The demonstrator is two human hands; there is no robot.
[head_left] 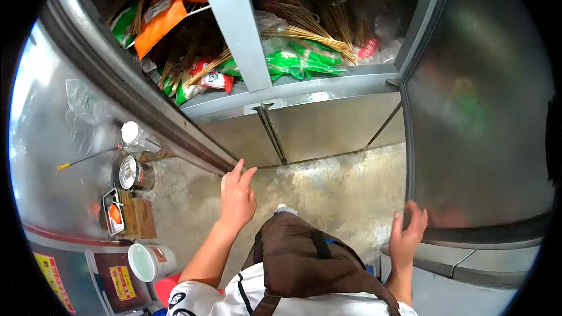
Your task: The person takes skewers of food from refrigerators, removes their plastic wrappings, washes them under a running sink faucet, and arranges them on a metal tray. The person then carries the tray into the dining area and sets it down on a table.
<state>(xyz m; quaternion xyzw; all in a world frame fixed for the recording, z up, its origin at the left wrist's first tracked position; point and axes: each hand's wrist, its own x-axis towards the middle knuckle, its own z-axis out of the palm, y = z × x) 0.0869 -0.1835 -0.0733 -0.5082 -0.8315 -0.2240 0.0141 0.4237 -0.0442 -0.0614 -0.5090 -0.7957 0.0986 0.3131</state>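
My left hand [237, 196] has its fingers stretched out and apart at the lower edge of the left cabinet door [146, 108]. The fingertips appear to touch the door's dark seal. My right hand [408, 237] is at the near edge of the right door [480, 111], thumb apart from the slightly bent fingers; whether it touches the door I cannot tell. Both metal doors stand open. Between them, the cabinet shelves hold bundles of thin wooden skewers [319, 35], a green and white plastic bag [304, 61] and an orange bag [159, 23].
A grey post [231, 17] divides the cabinet opening. To the left are a lidded metal can [136, 174], a white-lidded container [130, 133], a wooden box [140, 217] and a white bucket [151, 261]. Concrete floor [345, 184] lies below, with a metal counter [468, 292] at the right.
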